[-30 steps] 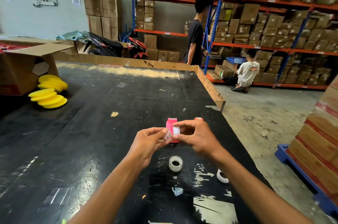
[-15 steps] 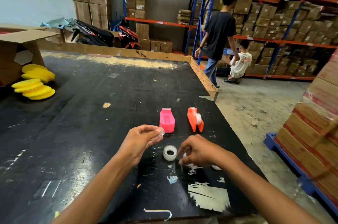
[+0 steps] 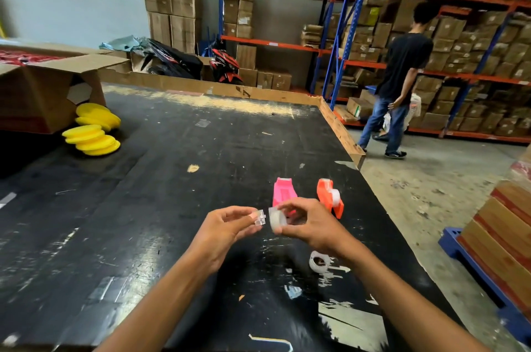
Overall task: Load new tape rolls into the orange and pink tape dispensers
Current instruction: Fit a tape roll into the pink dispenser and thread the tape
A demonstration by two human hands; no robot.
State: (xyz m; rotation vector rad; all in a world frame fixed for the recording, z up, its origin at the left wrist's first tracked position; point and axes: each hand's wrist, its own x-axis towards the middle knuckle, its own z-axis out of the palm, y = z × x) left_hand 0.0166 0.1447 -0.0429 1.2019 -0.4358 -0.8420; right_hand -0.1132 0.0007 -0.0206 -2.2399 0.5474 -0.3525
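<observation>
Pinched in the right hand [image 3: 309, 225] is a tape roll [image 3: 277, 219], raised above the surface [image 3: 161, 208]; the left hand [image 3: 227, 226] pinches a small clear core [image 3: 259, 218] just left of the roll, the two nearly touching. Each grip is pressed onto its piece.

Black, scuffed and flecked with tape scraps, the surface has a wooden rim along its far and right edges. Yellow pads [image 3: 93, 133] and an open carton [image 3: 43, 93] sit at far left. Shelves [image 3: 431, 35] stacked with boxes line the far right of the room, where a person [image 3: 399, 78] walks across the concrete floor.

Just beyond the hands lie the pink dispenser [image 3: 283, 193], partly hidden by the right fingers, and the orange dispenser [image 3: 330, 198] to its right. Another roll [image 3: 318, 261] lies near the right wrist.

Half a second ago the right hand was down at a roll on the surface; now that hand is lifted with a roll, level with the left.
</observation>
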